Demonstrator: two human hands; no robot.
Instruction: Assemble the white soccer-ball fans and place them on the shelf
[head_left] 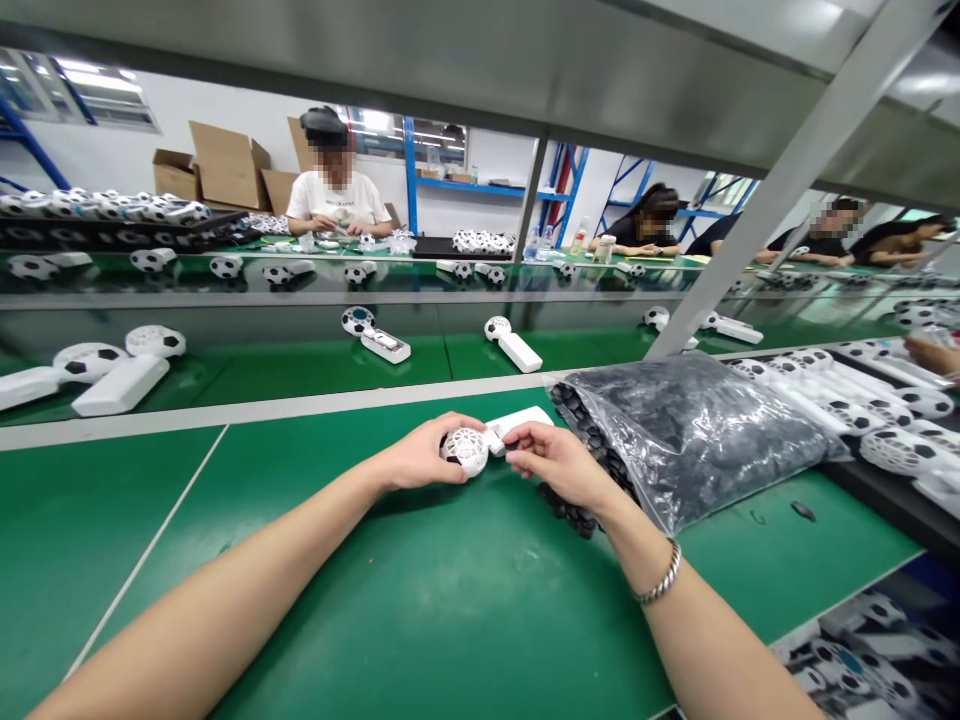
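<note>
- Soccer-ball mini fan (521,426): one, white with black patches, held between both hands above the green bench mat (420,610), at 12 o'clock from the person; its round grille head (463,450) lies toward the left hand, its flat white handle toward the right.
- Left hand (416,455): curved narrowly around the grille head, palm side against it.
- Right hand (556,463): narrow pinch, its fingertips (511,436) at the handle near the head; one silver chain bracelet (658,572) on the wrist.
- Clear plastic bag (694,440): one, packed with small black parts, at 2 o'clock, just beside the right hand; more loose black parts (574,510) spill at its mouth, too many to count.
- Single black part (802,510): one, on the mat at 3 o'clock.
- White fans (514,345): six on the green shelf ahead, at 10 to 2 o'clock; a large heap (847,405) lies at 3 o'clock.
- Co-workers (334,190): four across the line, at 12 to 2 o'clock; another person's hand (930,355) shows at 3 o'clock.
</note>
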